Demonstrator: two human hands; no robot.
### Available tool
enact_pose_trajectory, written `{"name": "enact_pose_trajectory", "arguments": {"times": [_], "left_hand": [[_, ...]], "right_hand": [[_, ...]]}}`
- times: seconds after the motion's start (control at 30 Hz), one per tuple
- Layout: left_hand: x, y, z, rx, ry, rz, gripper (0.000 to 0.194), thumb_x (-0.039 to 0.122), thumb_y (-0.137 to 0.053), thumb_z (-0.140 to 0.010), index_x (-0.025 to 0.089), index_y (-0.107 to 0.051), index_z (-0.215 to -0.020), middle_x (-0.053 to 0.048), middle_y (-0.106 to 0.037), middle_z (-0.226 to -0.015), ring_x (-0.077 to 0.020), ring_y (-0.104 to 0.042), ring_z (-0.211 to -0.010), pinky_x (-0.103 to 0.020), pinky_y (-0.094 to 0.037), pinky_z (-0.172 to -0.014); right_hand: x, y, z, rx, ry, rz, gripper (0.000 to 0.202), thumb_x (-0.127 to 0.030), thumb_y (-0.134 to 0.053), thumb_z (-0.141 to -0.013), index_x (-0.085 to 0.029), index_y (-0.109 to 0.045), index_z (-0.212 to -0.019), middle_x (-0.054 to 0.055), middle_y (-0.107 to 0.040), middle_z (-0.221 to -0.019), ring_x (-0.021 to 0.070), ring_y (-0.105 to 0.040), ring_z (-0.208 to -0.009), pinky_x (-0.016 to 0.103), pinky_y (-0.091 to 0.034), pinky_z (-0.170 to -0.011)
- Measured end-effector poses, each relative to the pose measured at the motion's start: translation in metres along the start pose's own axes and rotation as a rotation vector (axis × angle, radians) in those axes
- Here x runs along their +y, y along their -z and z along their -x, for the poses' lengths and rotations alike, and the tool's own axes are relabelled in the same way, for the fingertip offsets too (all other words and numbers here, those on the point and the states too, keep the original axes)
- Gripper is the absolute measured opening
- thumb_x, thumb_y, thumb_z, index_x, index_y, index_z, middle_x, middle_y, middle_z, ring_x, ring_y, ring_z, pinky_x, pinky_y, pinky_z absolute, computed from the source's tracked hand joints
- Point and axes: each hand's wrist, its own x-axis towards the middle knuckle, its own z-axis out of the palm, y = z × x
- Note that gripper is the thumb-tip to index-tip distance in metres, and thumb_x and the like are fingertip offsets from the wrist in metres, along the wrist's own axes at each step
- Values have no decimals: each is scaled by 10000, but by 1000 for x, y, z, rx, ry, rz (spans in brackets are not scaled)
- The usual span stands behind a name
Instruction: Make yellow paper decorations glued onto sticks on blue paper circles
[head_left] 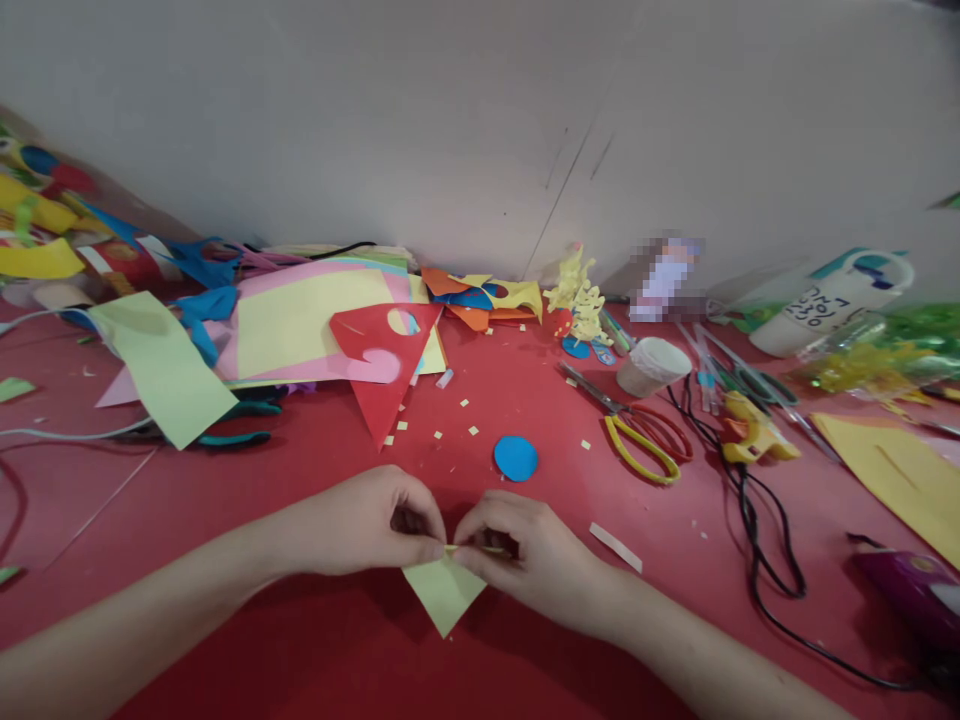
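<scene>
Both my hands pinch the top edge of a small pale yellow piece of paper (pixel 445 597), whose pointed corner hangs down toward me. My left hand (pixel 367 525) grips it between thumb and fingers, and my right hand (pixel 529 550) does the same close beside. The fingers cover the upper part of the paper. Just beyond them a blue paper circle (pixel 516 458) lies flat on the red table (pixel 315 640). Farther off is a red paper piece (pixel 379 400) with cut-outs, and tiny yellow paper squares (pixel 439 435) are scattered around it.
On the right lie scissors (pixel 637 445) with red and yellow handles, a white paper cup (pixel 652 366), a yellow glue gun (pixel 757 430) with a black cord and a purple tool (pixel 911 595). Coloured sheets (pixel 315 320) and pliers (pixel 240 438) are at left. A wall (pixel 420 120) stands behind.
</scene>
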Motion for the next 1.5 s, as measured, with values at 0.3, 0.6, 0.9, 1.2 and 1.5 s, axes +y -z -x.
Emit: {"name": "enact_pose_trajectory", "arguments": {"times": [0.3, 0.6, 0.9, 1.2, 1.5], "left_hand": [[0, 1, -1, -23, 42, 80, 157, 290, -603, -696, 159, -682, -729, 13, -575, -603, -99, -494, -547, -184, -371, -509], [-7, -1, 0, -128, 38, 124, 252, 376, -567, -737, 163, -696, -775, 20, -512, -561, -87, -415, -488, -191, -315, -464], [-1, 0, 0, -97, 21, 114, 173, 295, -577, -722, 161, -686, -732, 16, -557, -587, -94, -472, -537, -185, -361, -508], [-6, 3, -2, -119, 20, 129, 177, 327, -619, -711, 163, -678, -746, 36, -516, -555, -75, -436, -500, -171, -337, -473], [-6, 4, -1, -206, 34, 172, 202, 339, -596, -733, 170, -694, -783, 42, -479, -511, -66, -395, -424, -176, -300, -413]], "right_hand": [[-1, 2, 0, -30, -35, -32, 105, -200, -550, -806, -166, -630, -748, 8, -590, -688, 88, -511, -599, 183, -398, -552], [-3, 0, 1, 22, 76, -24, 87, -172, -559, -793, -157, -617, -730, 10, -580, -669, 88, -511, -602, 180, -398, -557], [-2, 3, 1, -56, 6, -58, 139, -226, -543, -823, -147, -638, -760, 9, -584, -675, 77, -497, -578, 173, -386, -542], [-4, 1, -1, -38, -68, -97, 111, -206, -567, -787, -159, -629, -708, -6, -564, -649, 75, -488, -558, 173, -384, -521], [-3, 1, 2, -27, 57, -31, 94, -196, -544, -804, -174, -622, -756, 15, -591, -692, 97, -531, -621, 192, -419, -561]]}}
